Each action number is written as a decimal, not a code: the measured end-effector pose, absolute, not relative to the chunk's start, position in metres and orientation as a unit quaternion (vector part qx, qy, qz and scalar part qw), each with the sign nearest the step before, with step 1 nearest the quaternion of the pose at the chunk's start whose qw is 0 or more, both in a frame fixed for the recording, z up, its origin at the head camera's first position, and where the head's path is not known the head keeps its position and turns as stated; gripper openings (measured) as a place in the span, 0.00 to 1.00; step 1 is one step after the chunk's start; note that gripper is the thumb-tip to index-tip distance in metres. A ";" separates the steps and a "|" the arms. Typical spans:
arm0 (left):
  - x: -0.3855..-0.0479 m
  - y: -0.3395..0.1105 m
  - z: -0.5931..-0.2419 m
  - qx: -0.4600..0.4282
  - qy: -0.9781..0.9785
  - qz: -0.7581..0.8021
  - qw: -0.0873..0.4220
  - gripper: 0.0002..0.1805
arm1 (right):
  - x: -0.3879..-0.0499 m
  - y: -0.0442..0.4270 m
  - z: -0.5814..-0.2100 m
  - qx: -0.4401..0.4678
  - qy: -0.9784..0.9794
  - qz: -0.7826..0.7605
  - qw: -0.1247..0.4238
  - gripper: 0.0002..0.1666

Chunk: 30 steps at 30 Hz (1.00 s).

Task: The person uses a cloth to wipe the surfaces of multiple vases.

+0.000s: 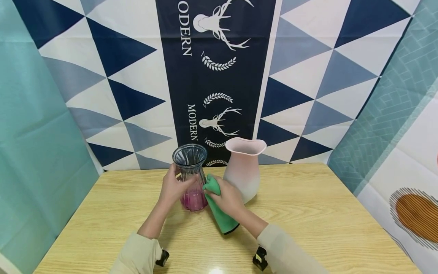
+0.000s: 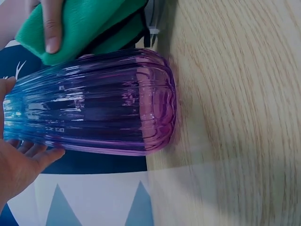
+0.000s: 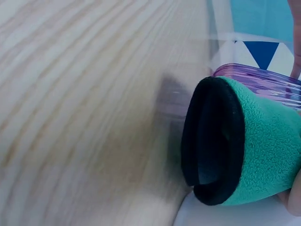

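A ribbed glass vase, blue at the rim and pink-purple at the base, stands upright on the table. My left hand grips it around the neck, thumb on the near side; in the left wrist view the fingers curl about its blue end. My right hand holds a green cloth with a dark edge, bunched at the top and pressed close to the vase's right side. In the right wrist view the folded cloth hangs in front of the purple glass.
A pink-and-white vase with a wavy rim stands just right of and behind my right hand. The wooden table meets a patterned backdrop at its far edge. Teal cloth hangs at the left.
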State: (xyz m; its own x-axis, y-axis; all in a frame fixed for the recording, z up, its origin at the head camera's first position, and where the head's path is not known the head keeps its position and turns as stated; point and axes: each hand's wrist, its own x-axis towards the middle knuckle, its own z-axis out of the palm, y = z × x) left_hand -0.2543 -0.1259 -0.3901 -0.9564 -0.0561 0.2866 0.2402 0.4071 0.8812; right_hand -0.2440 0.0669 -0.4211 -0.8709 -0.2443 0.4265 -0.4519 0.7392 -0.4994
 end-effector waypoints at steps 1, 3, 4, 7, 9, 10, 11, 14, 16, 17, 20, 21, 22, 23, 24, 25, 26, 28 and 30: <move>-0.254 -0.126 -0.391 -0.056 -0.826 -0.545 0.136 0.39 | -0.245 0.066 -0.419 0.190 -0.913 0.317 0.174 0.33; -0.254 -0.127 -0.391 -0.062 -0.822 -0.549 0.138 0.38 | -0.246 0.065 -0.415 0.191 -0.903 0.337 0.186 0.32; -0.254 -0.127 -0.392 -0.066 -0.820 -0.551 0.140 0.38 | -0.247 0.064 -0.413 0.192 -0.898 0.344 0.194 0.32; -0.255 -0.127 -0.392 -0.074 -0.818 -0.551 0.146 0.36 | -0.248 0.062 -0.406 0.192 -0.884 0.364 0.222 0.31; -0.255 -0.127 -0.393 -0.077 -0.817 -0.552 0.150 0.36 | -0.249 0.061 -0.401 0.193 -0.875 0.372 0.244 0.31; -0.256 -0.127 -0.393 -0.077 -0.816 -0.552 0.150 0.36 | -0.249 0.061 -0.399 0.194 -0.869 0.376 0.255 0.31; -0.256 -0.127 -0.393 -0.078 -0.816 -0.553 0.150 0.35 | -0.249 0.061 -0.397 0.197 -0.863 0.381 0.267 0.31; -0.256 -0.128 -0.394 -0.083 -0.815 -0.554 0.150 0.34 | -0.249 0.059 -0.392 0.206 -0.846 0.390 0.302 0.31; -0.256 -0.128 -0.394 -0.088 -0.813 -0.556 0.150 0.34 | -0.250 0.058 -0.389 0.210 -0.838 0.389 0.320 0.31; -0.256 -0.128 -0.395 -0.089 -0.812 -0.556 0.151 0.33 | -0.250 0.058 -0.388 0.211 -0.835 0.389 0.328 0.32; -0.255 -0.128 -0.394 -0.089 -0.812 -0.556 0.154 0.32 | -0.250 0.058 -0.386 0.212 -0.828 0.391 0.341 0.32; -0.254 -0.127 -0.394 -0.090 -0.813 -0.554 0.156 0.32 | -0.250 0.058 -0.385 0.214 -0.826 0.393 0.342 0.32; -0.254 -0.127 -0.394 -0.089 -0.813 -0.554 0.156 0.32 | -0.250 0.058 -0.385 0.215 -0.824 0.396 0.343 0.32; -0.254 -0.127 -0.394 -0.089 -0.814 -0.553 0.157 0.31 | -0.250 0.058 -0.384 0.216 -0.822 0.400 0.344 0.32; -0.254 -0.127 -0.394 -0.089 -0.814 -0.552 0.157 0.31 | -0.250 0.058 -0.383 0.217 -0.820 0.404 0.344 0.32; -0.253 -0.127 -0.393 -0.089 -0.815 -0.551 0.158 0.31 | -0.250 0.058 -0.383 0.219 -0.818 0.407 0.344 0.32; -0.254 -0.127 -0.393 -0.090 -0.815 -0.550 0.158 0.31 | -0.251 0.058 -0.382 0.220 -0.816 0.408 0.345 0.32; -0.254 -0.126 -0.393 -0.091 -0.815 -0.550 0.156 0.31 | -0.251 0.058 -0.381 0.221 -0.815 0.409 0.347 0.32; -0.254 -0.126 -0.393 -0.091 -0.815 -0.551 0.155 0.30 | -0.251 0.058 -0.380 0.221 -0.815 0.407 0.349 0.32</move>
